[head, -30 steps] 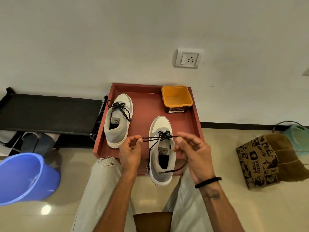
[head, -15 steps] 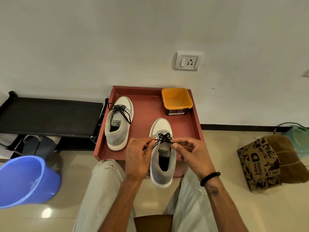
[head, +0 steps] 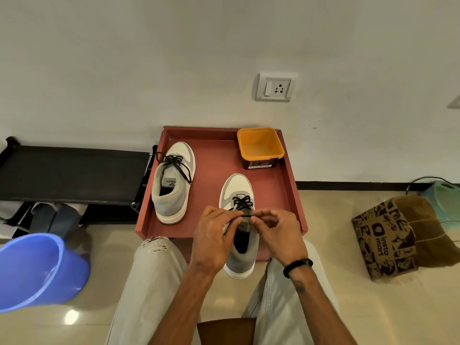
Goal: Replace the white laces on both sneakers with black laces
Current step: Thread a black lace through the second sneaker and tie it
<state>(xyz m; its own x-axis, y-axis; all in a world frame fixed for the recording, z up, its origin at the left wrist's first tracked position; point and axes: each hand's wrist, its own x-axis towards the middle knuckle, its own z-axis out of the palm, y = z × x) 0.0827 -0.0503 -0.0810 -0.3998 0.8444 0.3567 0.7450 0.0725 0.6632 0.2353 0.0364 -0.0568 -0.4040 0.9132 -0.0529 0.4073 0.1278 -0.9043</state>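
Two grey-and-white sneakers stand on a red tray (head: 214, 170). The left sneaker (head: 173, 183) carries a black lace with loose ends over its tongue. The right sneaker (head: 239, 190) hangs over the tray's near edge and has a black lace (head: 242, 202) crossed through its eyelets. My left hand (head: 215, 236) and my right hand (head: 276, 231) meet above its tongue, each pinching an end of that black lace. A short taut piece of lace runs between my fingertips. The hands hide the upper eyelets.
An orange tub (head: 260, 145) sits at the tray's far right corner. A blue bucket (head: 37, 270) stands on the floor at left, beside a black rack (head: 72, 175). A printed paper bag (head: 388, 237) lies at right. The wall with a socket (head: 275, 87) is right behind the tray.
My hands held the lace ends stretched wide apart a second ago; they have come together over the right sneaker's tongue, and the lace span between them is now short.
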